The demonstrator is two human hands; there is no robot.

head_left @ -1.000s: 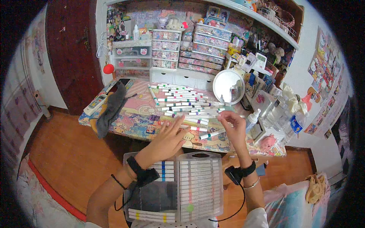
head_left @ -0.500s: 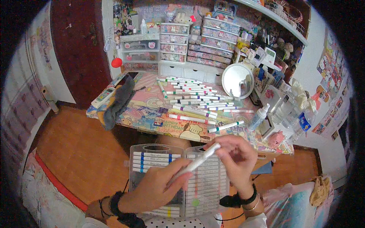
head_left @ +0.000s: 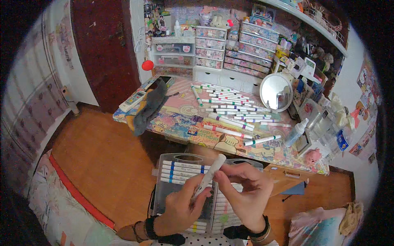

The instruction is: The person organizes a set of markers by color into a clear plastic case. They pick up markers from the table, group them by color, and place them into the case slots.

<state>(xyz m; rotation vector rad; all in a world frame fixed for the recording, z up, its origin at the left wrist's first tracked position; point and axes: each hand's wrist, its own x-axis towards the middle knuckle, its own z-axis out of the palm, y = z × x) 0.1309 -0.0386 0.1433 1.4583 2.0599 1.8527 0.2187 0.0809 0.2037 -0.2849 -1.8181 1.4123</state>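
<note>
Far left of the marker case (head_left: 172, 192): bare wooden floor (head_left: 94, 156) and a dark red door (head_left: 102, 45). Up and left of the case, on the near-left end of the patterned tabletop (head_left: 180, 119): a grey cloth (head_left: 150, 107) draped beside a white remote (head_left: 133, 100). Over the case itself, left hand (head_left: 180, 211), fingers (head_left: 193, 196) curled shut around the lower end of a white marker (head_left: 208, 176), wrist banded in black. Marker tilted, capped tip pointing up and to the right, above the rows of blue-banded markers lying in the clear case. Right hand (head_left: 246, 194) just right of it, fingertips pinched on the marker's middle, thumb beneath, remaining fingers bent loosely. Beyond the case, on the tabletop: a spread of loose markers (head_left: 230, 108) lying mostly crosswise, one with green ends (head_left: 262, 140) nearest the edge. Further right of the case: a round mirror (head_left: 276, 92) standing tilted, a clear bottle (head_left: 295, 133), a pink toy (head_left: 314, 156). Behind, stacked drawer units (head_left: 213, 47) along the wall.
</note>
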